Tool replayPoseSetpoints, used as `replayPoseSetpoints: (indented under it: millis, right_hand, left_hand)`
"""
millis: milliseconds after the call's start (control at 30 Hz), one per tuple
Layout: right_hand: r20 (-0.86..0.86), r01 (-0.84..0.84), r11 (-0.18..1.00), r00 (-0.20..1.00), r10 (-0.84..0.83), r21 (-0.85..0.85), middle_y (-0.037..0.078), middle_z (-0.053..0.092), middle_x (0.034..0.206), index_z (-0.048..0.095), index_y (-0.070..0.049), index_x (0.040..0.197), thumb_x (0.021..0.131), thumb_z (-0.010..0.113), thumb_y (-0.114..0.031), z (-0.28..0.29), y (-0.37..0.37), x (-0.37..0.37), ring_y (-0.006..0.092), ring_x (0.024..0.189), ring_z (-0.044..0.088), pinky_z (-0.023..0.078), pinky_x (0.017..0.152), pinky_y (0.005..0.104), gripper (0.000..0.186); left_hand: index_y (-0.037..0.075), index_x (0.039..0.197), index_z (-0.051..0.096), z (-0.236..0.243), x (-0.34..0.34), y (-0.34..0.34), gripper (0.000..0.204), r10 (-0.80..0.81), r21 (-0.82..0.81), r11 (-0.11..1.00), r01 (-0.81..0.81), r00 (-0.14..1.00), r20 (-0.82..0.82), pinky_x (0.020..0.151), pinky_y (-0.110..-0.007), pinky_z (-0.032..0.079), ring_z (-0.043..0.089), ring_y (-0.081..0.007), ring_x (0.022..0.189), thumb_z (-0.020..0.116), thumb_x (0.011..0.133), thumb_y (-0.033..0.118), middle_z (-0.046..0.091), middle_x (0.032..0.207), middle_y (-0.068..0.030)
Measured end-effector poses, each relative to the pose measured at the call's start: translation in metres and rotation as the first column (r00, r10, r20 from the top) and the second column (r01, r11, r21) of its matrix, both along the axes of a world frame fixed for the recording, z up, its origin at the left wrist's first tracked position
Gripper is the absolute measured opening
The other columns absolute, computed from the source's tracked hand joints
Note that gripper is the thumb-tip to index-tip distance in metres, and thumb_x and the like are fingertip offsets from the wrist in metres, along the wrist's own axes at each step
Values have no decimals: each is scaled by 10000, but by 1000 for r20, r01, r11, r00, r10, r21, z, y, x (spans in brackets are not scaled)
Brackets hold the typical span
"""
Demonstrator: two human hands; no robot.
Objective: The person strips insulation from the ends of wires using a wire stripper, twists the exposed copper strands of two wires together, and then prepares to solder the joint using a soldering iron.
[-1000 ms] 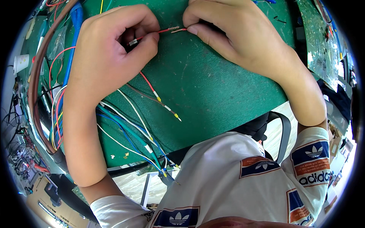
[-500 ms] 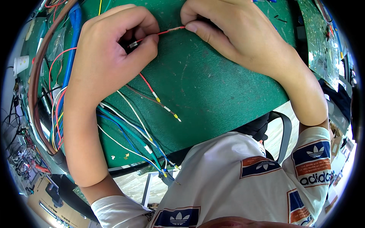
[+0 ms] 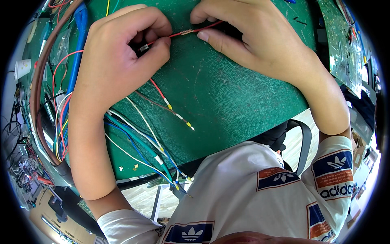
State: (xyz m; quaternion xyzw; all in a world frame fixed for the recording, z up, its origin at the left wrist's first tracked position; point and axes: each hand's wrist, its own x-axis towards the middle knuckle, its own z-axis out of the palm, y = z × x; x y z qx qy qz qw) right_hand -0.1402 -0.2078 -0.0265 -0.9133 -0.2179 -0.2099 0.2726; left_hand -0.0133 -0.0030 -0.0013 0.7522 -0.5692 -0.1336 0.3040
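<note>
Nearest me, loose wires (image 3: 158, 159) overhang the green table's (image 3: 227, 101) edge. Farther out, my left fingers (image 3: 163, 45) pinch the red wire (image 3: 195, 30), slanting rightward and away between my parted right fingers (image 3: 211, 39). A blue cable (image 3: 74, 61) flanks my left arm (image 3: 89, 134).

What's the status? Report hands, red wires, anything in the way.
Left hand pinching red wire. Right hand open at the fingertips, second red wire between. Bare copper ends together between hands. Brown wire nearer the body.
</note>
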Motion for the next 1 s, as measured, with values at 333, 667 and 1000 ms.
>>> replayPoseSetpoints:
  millis: [333,667,1000]
  right_hand:
    - [-52,18,997,998,-22,-73,142,540,875,611,1,980,814,704,-101,16,4,-4,338,825,517,428,743,400,216]
    - [-21,10,1000,1000,-10,-10,140,543,867,630,-9,953,802,710,-88,12,3,-3,333,813,527,447,720,402,188]
    - [-32,27,999,999,-28,-22,129,543,845,640,-19,932,811,702,-81,5,-1,1,324,803,531,449,710,397,150]
  left_hand:
    - [-23,858,619,0,0,-1,91,-3,-9,1000,4,1000,24,579,-213,395,497,-67,652,658,784,-57,522,747,-23]
    - [-22,831,618,-2,4,2,88,-28,-48,998,30,999,26,547,-211,376,486,-54,623,648,759,-62,517,718,-17]
    - [-8,816,627,-4,3,1,102,3,-61,998,-2,1000,12,523,-215,327,476,-49,596,656,737,-66,508,697,-7]
